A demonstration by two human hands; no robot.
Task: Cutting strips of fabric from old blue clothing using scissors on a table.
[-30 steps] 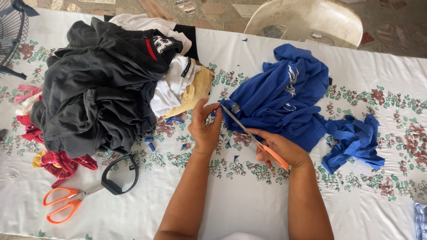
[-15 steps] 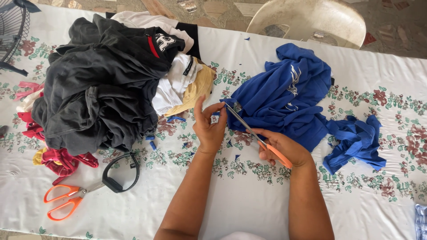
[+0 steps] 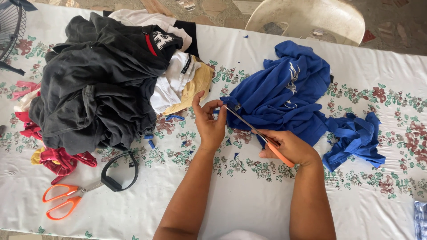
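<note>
A blue garment (image 3: pixel 284 95) lies crumpled on the desk (image 3: pixel 249 209), right of centre and toward the far side, its near left edge drawn out toward the person. The left hand (image 3: pixel 209 122) pinches that edge between thumb and fingertips, fingers narrow around a small fold of the cloth. The right hand (image 3: pixel 289 146) is closed around the orange handles of a pair of scissors (image 3: pixel 258 133), whose slim blades run up and left to meet the cloth just beside the left hand's fingers. To the right of the garment sits a smaller blue scrap (image 3: pixel 356 138), close to it. Left of the hands rises a large pile of dark clothes (image 3: pixel 98 80), with white and yellow pieces at its right edge. Near the left front lies a second pair of orange scissors (image 3: pixel 66 200), touching a black strap loop (image 3: pixel 120 173). A pale plastic chair (image 3: pixel 307 20) stands beyond the desk.
</note>
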